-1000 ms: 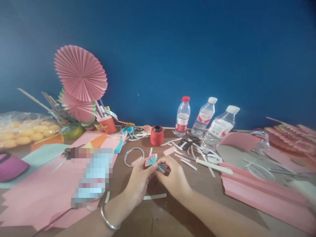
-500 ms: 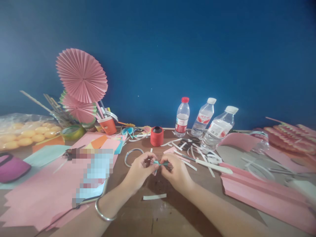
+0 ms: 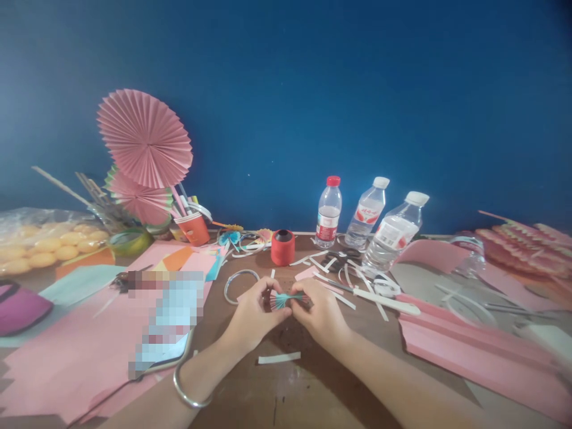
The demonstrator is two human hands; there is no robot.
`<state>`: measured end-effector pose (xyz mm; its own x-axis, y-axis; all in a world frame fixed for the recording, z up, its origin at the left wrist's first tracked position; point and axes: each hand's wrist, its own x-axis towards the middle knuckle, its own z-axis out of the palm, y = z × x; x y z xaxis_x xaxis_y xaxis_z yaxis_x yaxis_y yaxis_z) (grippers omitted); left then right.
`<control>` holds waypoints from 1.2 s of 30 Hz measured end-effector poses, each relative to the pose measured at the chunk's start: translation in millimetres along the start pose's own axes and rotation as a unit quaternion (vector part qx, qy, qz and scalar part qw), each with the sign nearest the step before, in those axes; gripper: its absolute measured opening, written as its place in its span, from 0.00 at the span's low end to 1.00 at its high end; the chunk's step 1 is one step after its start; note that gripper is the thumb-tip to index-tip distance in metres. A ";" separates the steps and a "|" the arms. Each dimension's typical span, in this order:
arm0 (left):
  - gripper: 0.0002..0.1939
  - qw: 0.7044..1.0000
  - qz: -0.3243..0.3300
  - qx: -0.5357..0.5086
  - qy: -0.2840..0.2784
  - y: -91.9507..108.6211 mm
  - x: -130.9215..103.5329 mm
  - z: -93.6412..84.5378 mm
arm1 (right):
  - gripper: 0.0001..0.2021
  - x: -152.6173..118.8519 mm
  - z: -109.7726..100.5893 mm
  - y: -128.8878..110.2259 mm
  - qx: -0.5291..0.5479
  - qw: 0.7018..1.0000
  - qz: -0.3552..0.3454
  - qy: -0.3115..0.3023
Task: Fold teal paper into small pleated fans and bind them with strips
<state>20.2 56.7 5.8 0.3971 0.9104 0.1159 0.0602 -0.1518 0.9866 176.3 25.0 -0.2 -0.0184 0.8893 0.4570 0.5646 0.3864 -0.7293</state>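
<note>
Between my two hands is a small pleated paper fan [image 3: 280,301], pinched narrow in the middle, with turquoise at its centre and pinkish pleats toward its ends. My left hand [image 3: 255,308] grips its left side, thumb and fingers curled round the spread pleats. On the other side my right hand [image 3: 320,310] pinches it near the middle, and its fingers hide part of the right end. A white paper strip [image 3: 279,358] lies on the brown table [image 3: 241,387] just below the hands. Behind them stands a red spool [image 3: 283,247].
A roll of tape [image 3: 229,287] lies left of the spool. Water bottles [image 3: 328,217], a white-handled knife [image 3: 386,301] and paper scraps are on the right. Pink paper [image 3: 80,351], a phone [image 3: 172,348], a paper cup of pens [image 3: 193,229] and a large pleated fan [image 3: 145,140] are left.
The left end of the small pleated paper has fanned out wider, showing more turquoise. My left thumb has moved in toward its middle. The right hand has barely moved.
</note>
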 end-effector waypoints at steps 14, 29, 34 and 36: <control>0.08 0.996 -0.016 -0.063 -0.067 7.7 1.5 -3.6 | 0.07 3.2 -3.1 -2.7 0.023 0.999 -0.037 0.020; 0.04 0.996 -0.037 -0.051 -0.064 5.0 6.7 -7.3 | 0.06 7.7 -9.9 -4.2 0.058 0.997 -0.041 -0.027; 0.06 0.996 0.066 0.064 -0.004 4.5 1.2 -7.1 | 0.05 4.7 -8.1 -7.4 0.062 0.998 0.028 -0.004; 0.07 0.993 0.087 0.080 -0.004 3.8 -0.1 -7.5 | 0.05 3.1 -6.3 -7.9 0.069 0.996 0.058 0.001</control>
<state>13.5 58.9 10.3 0.4211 0.8623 0.2812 0.1346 -0.3660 0.9208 177.0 23.2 10.2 0.0412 0.9297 0.3659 0.4434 0.3112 -0.8406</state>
